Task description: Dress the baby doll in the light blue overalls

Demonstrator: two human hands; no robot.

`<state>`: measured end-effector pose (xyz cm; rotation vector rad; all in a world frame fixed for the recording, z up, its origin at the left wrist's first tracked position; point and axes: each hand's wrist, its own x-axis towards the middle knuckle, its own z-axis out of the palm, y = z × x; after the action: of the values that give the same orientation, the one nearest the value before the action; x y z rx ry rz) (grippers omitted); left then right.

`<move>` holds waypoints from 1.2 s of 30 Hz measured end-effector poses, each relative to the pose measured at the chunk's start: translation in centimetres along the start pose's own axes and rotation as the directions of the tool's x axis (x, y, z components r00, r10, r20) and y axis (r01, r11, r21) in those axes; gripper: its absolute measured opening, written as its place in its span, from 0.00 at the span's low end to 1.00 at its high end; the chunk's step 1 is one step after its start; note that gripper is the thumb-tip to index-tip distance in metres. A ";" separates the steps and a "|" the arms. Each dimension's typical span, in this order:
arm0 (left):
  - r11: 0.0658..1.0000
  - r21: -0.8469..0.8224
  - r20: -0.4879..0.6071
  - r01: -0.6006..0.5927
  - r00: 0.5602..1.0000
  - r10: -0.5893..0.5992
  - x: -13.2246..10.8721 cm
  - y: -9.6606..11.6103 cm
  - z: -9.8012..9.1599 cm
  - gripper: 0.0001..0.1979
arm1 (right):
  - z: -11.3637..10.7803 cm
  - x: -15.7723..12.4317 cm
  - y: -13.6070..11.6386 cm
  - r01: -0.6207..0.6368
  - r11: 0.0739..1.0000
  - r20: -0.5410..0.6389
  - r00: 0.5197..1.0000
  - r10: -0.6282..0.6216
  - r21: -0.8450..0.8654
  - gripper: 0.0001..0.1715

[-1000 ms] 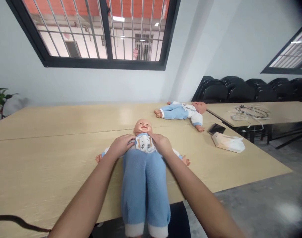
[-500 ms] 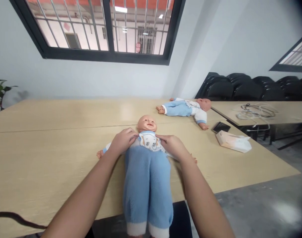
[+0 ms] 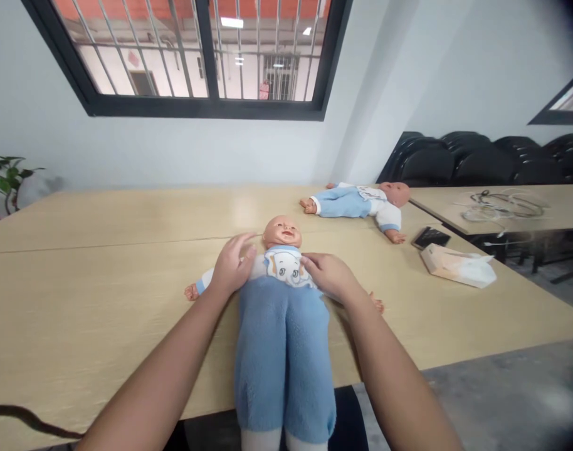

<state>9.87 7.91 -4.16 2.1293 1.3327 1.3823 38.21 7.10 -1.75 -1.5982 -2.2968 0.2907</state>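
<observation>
A baby doll (image 3: pixel 281 351) in fluffy blue trousers and a white top lies on its back, its legs reaching past the table's near edge. On its chest is a white bib (image 3: pixel 286 266) with an elephant face. My left hand (image 3: pixel 234 260) is by the doll's shoulder on the left, thumb and fingers apart, holding nothing. At the bib's right edge, the thumb and fingertips of my right hand (image 3: pixel 328 272) come together on the cloth. The doll's arms stretch out sideways, partly hidden behind my hands.
A second doll (image 3: pixel 352 200) lies farther back on the wooden table (image 3: pixel 103 300). Right of it are a dark phone (image 3: pixel 430 237) and a tissue pack (image 3: pixel 458 266). Cables (image 3: pixel 507 203) lie on another table, with stacked black chairs (image 3: pixel 427 160) behind. A plant (image 3: pixel 7 178) stands far left.
My left hand's fingers have spread away from the doll's collar, with the thumb lifted. My right hand stays by the bib's edge. The view has shifted slightly.
</observation>
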 end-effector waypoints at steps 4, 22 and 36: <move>0.992 -0.107 0.086 -0.059 0.994 0.068 -0.5 1.3 0.3 0.31 | 0.3 0.0 -0.1 0.064 0.994 -0.077 0.995 -0.057 0.089 0.31; 0.972 0.189 0.369 -0.142 0.927 0.064 0.5 -0.7 0.0 0.25 | 3.9 7.5 -3.3 -0.079 0.993 -0.033 0.996 0.077 -0.088 0.33; 0.969 0.247 0.306 -0.008 0.949 -0.070 -0.9 0.2 -0.1 0.28 | 4.8 2.9 -4.7 0.267 0.956 -0.122 0.960 -0.253 0.122 0.33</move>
<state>9.78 7.04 -4.52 2.3499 1.4576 0.8530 31.37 8.27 -4.09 -1.1989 -2.3168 0.2847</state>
